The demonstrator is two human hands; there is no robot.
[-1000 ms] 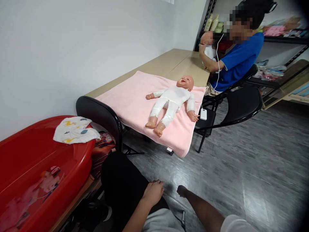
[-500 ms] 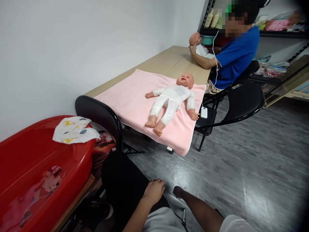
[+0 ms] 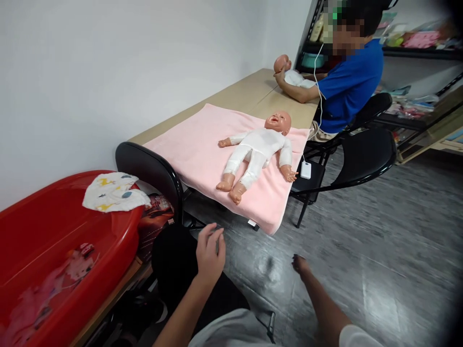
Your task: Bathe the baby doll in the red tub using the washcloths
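My left hand [image 3: 211, 250] is raised over my dark-trousered leg, fingers loosely spread and holding nothing. My right hand [image 3: 300, 265] is held over the grey floor; it is in shade, with its fingers loosely bent and nothing visible in it. In front of both hands, a baby doll [image 3: 258, 149] in a white body lies face up on a pink blanket [image 3: 188, 140]. Its feet point towards me, with its head at the far side. The blanket covers the near end of the table [image 3: 249, 91] and hangs over its edge. Neither hand touches the doll.
A red baby bathtub [image 3: 119, 246] stands at left, with a patterned cloth [image 3: 112, 193] over its rim. A black chair [image 3: 155, 168] is beside it. Across the table, a person [image 3: 354, 86] in blue holds another doll [image 3: 294, 77]. A folding chair [image 3: 369, 159] bears a white power bank [image 3: 306, 169].
My left hand has risen from my lap, moving forward and left, its fingers spreading. The right hand has moved right and slightly forward. The doll on the blanket stays put.
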